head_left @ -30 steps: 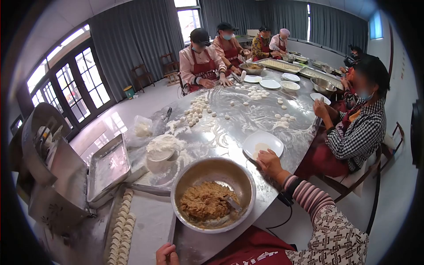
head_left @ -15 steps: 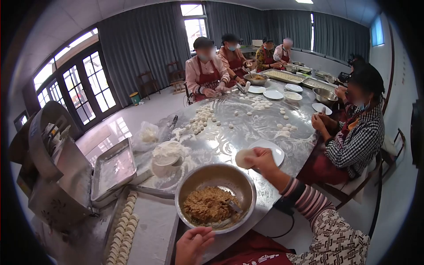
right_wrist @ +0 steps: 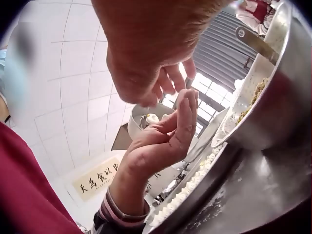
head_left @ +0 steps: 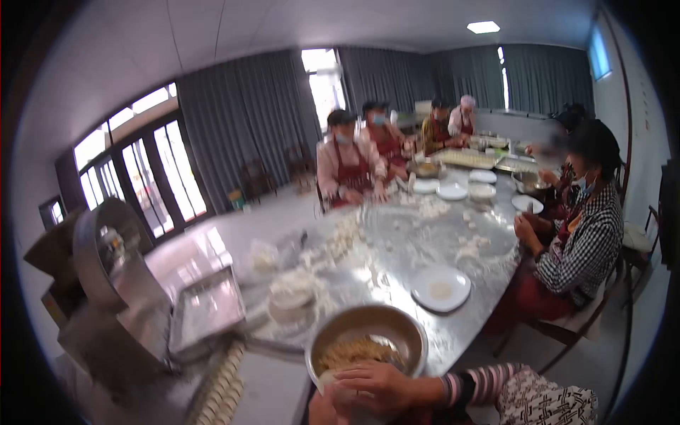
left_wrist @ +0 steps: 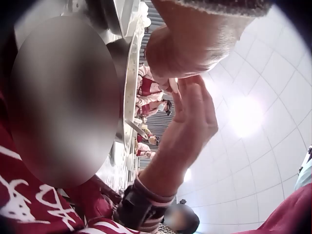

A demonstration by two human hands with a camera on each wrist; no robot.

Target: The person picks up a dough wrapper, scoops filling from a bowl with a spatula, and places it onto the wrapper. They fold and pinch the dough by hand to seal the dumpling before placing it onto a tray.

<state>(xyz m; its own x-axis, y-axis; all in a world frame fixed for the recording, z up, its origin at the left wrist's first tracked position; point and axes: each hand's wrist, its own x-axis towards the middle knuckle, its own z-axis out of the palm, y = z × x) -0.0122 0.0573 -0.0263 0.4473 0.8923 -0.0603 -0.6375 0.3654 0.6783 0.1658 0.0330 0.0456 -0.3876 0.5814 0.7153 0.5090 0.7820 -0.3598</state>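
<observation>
Both hands meet over the near rim of the steel bowl point(head_left: 412, 331), which holds brown filling point(head_left: 354, 350). My right hand point(head_left: 379, 384) lies over my left hand point(head_left: 331, 409), its fingers pointing left. A pale round dumpling wrapper point(head_left: 329, 381) shows at the right fingertips, mostly hidden by the hands. In the left wrist view the right hand point(left_wrist: 187, 122) reaches to a thin pale edge of the wrapper point(left_wrist: 174, 84). From the right wrist the left hand point(right_wrist: 163, 139) appears with fingers extended upward, close under the right fingers. Another wrapper point(head_left: 440, 289) lies on the white plate point(head_left: 457, 301).
A tray point(head_left: 273, 382) with rows of finished dumplings point(head_left: 223, 386) is left of the bowl. Behind it stand an empty tray point(head_left: 207, 312) and a steel machine point(head_left: 106, 312). Flour and dough pieces point(head_left: 345, 237) lie on the table; several people sit around it. A metal handle point(right_wrist: 256, 44) rises from the bowl.
My right hand has lifted a wrapper from the plate and carried it left and toward me, over the bowl's near rim. The left hand has risen to meet it. The head view has tilted up.
</observation>
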